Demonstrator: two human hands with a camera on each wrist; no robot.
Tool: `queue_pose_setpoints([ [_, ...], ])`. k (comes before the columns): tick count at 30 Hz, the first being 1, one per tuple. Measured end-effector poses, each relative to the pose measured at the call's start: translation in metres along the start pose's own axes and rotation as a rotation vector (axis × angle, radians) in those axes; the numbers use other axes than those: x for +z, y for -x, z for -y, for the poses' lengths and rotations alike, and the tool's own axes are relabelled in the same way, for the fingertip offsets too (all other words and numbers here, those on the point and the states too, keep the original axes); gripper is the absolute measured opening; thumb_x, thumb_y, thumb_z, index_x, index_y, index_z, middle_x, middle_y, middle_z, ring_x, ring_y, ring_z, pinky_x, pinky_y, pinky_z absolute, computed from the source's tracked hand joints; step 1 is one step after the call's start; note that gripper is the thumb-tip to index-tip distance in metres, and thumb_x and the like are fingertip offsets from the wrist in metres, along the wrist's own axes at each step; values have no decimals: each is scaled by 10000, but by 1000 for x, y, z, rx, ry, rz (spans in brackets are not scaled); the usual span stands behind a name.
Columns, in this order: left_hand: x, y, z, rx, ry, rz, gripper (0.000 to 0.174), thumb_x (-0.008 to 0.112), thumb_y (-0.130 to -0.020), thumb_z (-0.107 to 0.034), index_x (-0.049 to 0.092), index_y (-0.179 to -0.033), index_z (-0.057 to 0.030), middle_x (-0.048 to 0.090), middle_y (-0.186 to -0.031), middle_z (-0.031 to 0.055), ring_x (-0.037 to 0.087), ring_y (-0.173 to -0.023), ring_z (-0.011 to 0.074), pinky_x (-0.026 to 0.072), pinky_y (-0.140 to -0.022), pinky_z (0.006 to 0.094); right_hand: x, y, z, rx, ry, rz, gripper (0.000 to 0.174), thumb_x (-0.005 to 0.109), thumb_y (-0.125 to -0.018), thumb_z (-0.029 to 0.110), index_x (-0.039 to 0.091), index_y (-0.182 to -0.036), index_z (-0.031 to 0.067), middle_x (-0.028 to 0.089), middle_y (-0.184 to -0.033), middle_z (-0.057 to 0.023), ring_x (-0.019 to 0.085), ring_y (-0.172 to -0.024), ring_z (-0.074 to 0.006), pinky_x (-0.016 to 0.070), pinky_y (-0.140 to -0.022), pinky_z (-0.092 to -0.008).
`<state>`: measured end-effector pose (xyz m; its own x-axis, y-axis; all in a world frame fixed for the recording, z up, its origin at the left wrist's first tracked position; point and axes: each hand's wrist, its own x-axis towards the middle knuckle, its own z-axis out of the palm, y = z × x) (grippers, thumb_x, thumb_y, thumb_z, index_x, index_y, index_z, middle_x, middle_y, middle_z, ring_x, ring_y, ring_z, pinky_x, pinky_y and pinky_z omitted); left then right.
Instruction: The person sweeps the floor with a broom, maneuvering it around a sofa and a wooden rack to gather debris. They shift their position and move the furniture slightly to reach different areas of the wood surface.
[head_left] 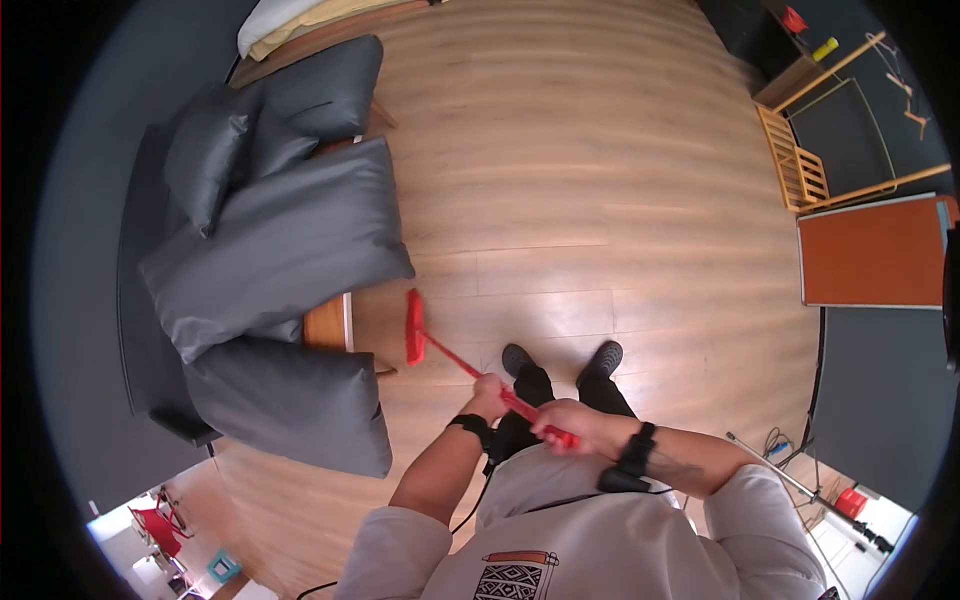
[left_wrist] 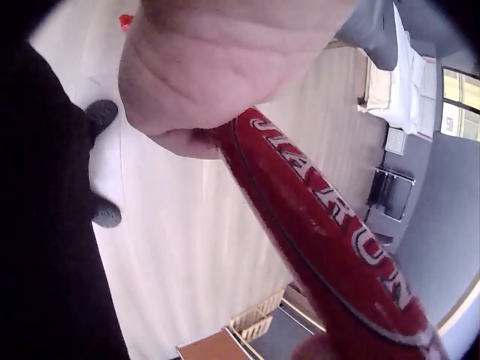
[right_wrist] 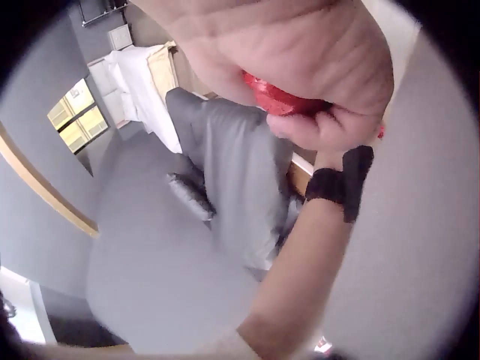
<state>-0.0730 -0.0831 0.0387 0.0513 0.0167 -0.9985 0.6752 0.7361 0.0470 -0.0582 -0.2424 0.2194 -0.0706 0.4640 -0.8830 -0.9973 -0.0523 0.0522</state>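
A red broom has its head (head_left: pixel 415 328) on the wooden floor beside the sofa's front edge, and its thin handle (head_left: pixel 455 356) slants back toward the person. The left hand (head_left: pixel 487 398) grips the handle's middle; in the left wrist view that hand (left_wrist: pixel 217 67) wraps the red shaft (left_wrist: pixel 315 232), which bears white lettering. Nearer the body, the right hand (head_left: pixel 570 424) grips the handle close to its end. In the right wrist view the right hand's fingers (right_wrist: pixel 307 131) curl round the red handle (right_wrist: pixel 281 97).
A sofa with loose grey cushions (head_left: pixel 280 240) lies to the left, its wooden frame (head_left: pixel 325 325) partly exposed. Wooden floor (head_left: pixel 560 180) stretches ahead. On the right are a wooden rack (head_left: pixel 790 165), a brown board (head_left: pixel 870 255) and a metal stand (head_left: pixel 800 485). A bed (head_left: pixel 300 25) is at the top.
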Motion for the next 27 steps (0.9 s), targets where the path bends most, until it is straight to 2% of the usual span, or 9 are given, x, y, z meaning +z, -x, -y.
queue_pose_setpoints([
  [5, 38, 55, 18, -27, 124, 104, 71, 416, -706, 2, 383, -689, -59, 365, -564, 68, 377, -446, 189, 368, -411, 298, -12, 51, 5, 33, -82, 35, 176, 522, -733, 4, 438, -858, 96, 426, -584, -12, 394, -412, -81, 328, -346, -198],
  [10, 36, 59, 9, -22, 176, 163, 76, 407, -720, 4, 371, -725, -62, 374, -587, 67, 385, -479, 176, 377, -436, 286, -2, 71, 15, -43, 32, 53, 125, 509, -710, 0, 435, -781, 72, 423, -584, -20, 398, -414, -91, 335, -338, -201],
  [15, 43, 39, -24, -16, -22, 113, 95, 385, -770, -18, 422, -854, -40, 443, -682, 99, 461, -544, 212, 474, -524, 351, -27, 22, 17, 101, -489, 200, 78, 513, -752, 25, 443, -768, 55, 434, -605, -15, 399, -438, -70, 324, -346, -180],
  [20, 66, 7, -13, -108, -417, 88, 223, 356, -816, -76, 413, -1032, -84, 501, -800, 167, 539, -643, 283, 482, -552, 428, -16, 33, 2, 24, -806, 212, 159, 478, -792, 38, 471, -943, -9, 407, -601, -9, 376, -422, -54, 319, -350, -151],
  [21, 29, -59, 6, -115, -413, 87, 223, 356, -816, -76, 413, -1032, -84, 501, -800, 167, 539, -643, 283, 482, -552, 428, -23, 44, -1, 48, -885, 198, 89, 481, -790, 40, 456, -868, 6, 410, -604, -9, 384, -435, -59, 316, -353, -151],
  [22, 45, -121, 36, -18, -638, 344, 220, 356, -813, -65, 444, -1014, -79, 501, -820, 178, 537, -633, 287, 476, -536, 427, -27, 56, -3, 72, -964, 183, 48, 484, -788, 42, 441, -793, 20, 412, -607, -9, 392, -448, -64, 313, -356, -150],
  [23, 35, -54, 20, -15, -633, 350, 220, 356, -813, -65, 444, -1014, -79, 501, -820, 178, 537, -633, 287, 476, -536, 427, -25, 67, -7, 58, -982, 186, 54, 477, -785, 37, 431, -790, 10, 407, -605, -15, 386, -445, -62, 319, -351, -154],
  [24, 89, 28, 13, -288, -532, 322, 186, 318, -789, 9, 405, -950, 38, 492, -794, 158, 537, -675, 300, 487, -632, 449, -25, 76, -11, 20, -960, 147, 64, 469, -788, 41, 416, -765, 12, 407, -613, -22, 386, -445, -61, 324, -348, -156],
  [27, 109, 39, 33, -286, -524, 374, 159, 329, -772, 25, 401, -913, 38, 495, -790, 158, 540, -668, 290, 498, -613, 430, -32, 103, -14, -23, -965, 133, 77, 461, -792, 38, 401, -751, 13, 404, -620, -21, 383, -445, -61, 326, -348, -153],
])
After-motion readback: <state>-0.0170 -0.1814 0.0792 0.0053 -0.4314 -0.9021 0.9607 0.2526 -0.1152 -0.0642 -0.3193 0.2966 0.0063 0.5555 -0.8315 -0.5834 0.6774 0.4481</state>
